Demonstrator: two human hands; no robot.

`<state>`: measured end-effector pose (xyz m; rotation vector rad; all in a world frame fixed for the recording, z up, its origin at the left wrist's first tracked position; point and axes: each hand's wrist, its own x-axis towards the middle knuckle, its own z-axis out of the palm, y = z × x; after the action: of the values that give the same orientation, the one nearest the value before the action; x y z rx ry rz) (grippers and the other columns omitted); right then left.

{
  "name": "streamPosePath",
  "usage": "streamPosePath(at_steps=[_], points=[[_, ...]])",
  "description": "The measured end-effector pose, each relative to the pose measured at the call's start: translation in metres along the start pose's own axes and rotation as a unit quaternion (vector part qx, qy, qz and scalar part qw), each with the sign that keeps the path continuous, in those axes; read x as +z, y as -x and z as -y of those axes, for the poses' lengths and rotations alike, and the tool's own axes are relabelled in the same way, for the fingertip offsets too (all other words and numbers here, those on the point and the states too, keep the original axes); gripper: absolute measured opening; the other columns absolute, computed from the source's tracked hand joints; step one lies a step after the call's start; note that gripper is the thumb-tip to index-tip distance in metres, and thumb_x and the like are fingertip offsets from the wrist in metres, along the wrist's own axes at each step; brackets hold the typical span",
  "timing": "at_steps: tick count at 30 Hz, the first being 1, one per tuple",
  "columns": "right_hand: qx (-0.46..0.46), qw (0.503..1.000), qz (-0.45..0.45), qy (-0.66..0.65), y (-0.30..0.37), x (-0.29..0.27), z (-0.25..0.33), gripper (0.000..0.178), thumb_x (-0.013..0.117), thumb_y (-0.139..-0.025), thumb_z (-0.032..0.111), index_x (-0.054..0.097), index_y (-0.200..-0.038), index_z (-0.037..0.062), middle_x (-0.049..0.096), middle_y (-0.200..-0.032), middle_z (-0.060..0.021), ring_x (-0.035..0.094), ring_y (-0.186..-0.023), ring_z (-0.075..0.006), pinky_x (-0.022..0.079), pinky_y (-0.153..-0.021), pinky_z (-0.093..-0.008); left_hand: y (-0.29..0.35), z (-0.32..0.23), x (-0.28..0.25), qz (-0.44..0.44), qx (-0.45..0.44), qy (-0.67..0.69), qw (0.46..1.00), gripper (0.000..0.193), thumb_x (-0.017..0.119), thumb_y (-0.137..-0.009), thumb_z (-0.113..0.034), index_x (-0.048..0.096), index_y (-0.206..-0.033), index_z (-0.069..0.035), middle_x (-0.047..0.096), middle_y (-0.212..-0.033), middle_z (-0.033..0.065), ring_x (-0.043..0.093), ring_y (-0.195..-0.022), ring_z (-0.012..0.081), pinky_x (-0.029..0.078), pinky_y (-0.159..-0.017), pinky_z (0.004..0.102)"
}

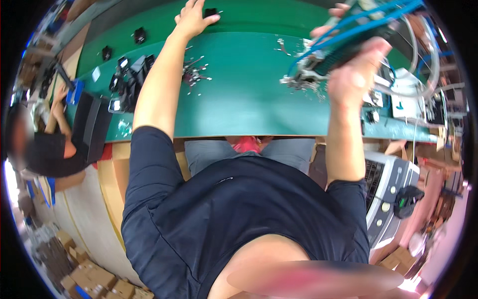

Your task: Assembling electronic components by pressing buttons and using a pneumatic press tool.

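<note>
My left hand [191, 21] reaches to the far side of the green table with its fingers apart and nothing in them. Close by its thumb lies a small black part [211, 12]. Smeared by motion, my right hand [351, 77] is at a dark device [343, 52] with blue tubes [366, 22] across it; its grip cannot be made out. More fingertips [323, 31] show past the device; whose they are is unclear. A pile of small metal pieces [311, 82] lies beside the device, and small wired parts [195, 72] are scattered by my left forearm.
Several black parts [132, 77] are heaped left on the green table [239, 94], with two more behind. At far left a co-worker [52, 149] sits by a black bin [89, 122]. A grey machine with knobs [391, 199] stands at my right; clear tubes [433, 60] hang above the table.
</note>
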<state>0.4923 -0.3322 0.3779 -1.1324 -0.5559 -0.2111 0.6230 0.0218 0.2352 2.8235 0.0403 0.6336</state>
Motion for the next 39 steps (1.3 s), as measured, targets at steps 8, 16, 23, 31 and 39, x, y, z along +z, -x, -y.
streamPosePath(at_steps=[8, 16, 23, 31, 39], points=[[-0.279, 0.864, 0.195, 0.372, 0.069, 0.056, -0.043, 0.018, 0.076, -0.078, 0.004, 0.073, -0.095, 0.008, 0.068, -0.097, -0.0108, 0.068, -0.087, -0.0288, 0.057, -0.079, -0.0382, 0.227, 0.049, -0.142, -0.22, -0.066, 0.068, 0.971, 0.017, 0.075, -0.09, -0.016, 0.072, -0.104, -0.007, 0.071, -0.103, 0.0112, 0.067, -0.1, 0.0321, 0.049, -0.091, 0.0426], [-0.122, 0.869, 0.281, 0.389, 0.067, 0.123, -0.19, 0.011, 0.074, -0.083, 0.004, 0.072, -0.09, 0.0121, 0.065, -0.099, -0.0068, 0.064, -0.092, -0.0268, 0.055, -0.081, -0.0397, 0.294, 0.019, -0.112, -0.108, -0.184, -0.087, 0.973, 0.087, 0.088, -0.071, -0.053, 0.057, -0.143, -0.015, 0.049, -0.149, 0.0088, 0.041, -0.14, 0.0351, 0.026, -0.113, 0.0576], [-0.287, 0.689, 0.387, 0.541, 0.06, 0.166, -0.223, 0.009, 0.064, -0.082, 0.018, 0.071, -0.082, 0.0121, 0.057, -0.097, -0.006, 0.057, -0.096, -0.0254, 0.046, -0.077, -0.0383, 0.284, 0.028, -0.096, -0.104, -0.206, -0.116, 0.966, 0.085, 0.09, -0.069, -0.049, 0.058, -0.141, -0.015, 0.056, -0.141, 0.0043, 0.041, -0.141, 0.032, 0.028, -0.108, 0.0608], [-0.116, 0.831, 0.389, 0.379, 0.065, 0.161, -0.217, 0.009, 0.077, -0.079, 0.014, 0.077, -0.087, 0.0114, 0.061, -0.106, -0.0064, 0.058, -0.105, -0.0272, 0.049, -0.086, -0.0422, 0.296, 0.016, -0.115, -0.162, -0.159, -0.027, 0.974, 0.081, 0.093, -0.067, -0.034, 0.06, -0.136, -0.009, 0.059, -0.133, 0.0093, 0.05, -0.131, 0.031, 0.033, -0.107, 0.0514], [-0.115, 0.843, 0.304, 0.428, 0.098, 0.08, -0.132, 0.017, 0.077, -0.08, 0.013, 0.073, -0.095, 0.0089, 0.068, -0.119, -0.0098, 0.064, -0.109, -0.0321, 0.052, -0.096, -0.0434, 0.31, -0.049, -0.115, -0.116, -0.159, 0.525, 0.828, 0.071, 0.077, -0.083, -0.007, 0.048, -0.147, 0.0, 0.042, -0.134, 0.0107, 0.059, -0.12, 0.0242, 0.05, -0.103, 0.0367]])
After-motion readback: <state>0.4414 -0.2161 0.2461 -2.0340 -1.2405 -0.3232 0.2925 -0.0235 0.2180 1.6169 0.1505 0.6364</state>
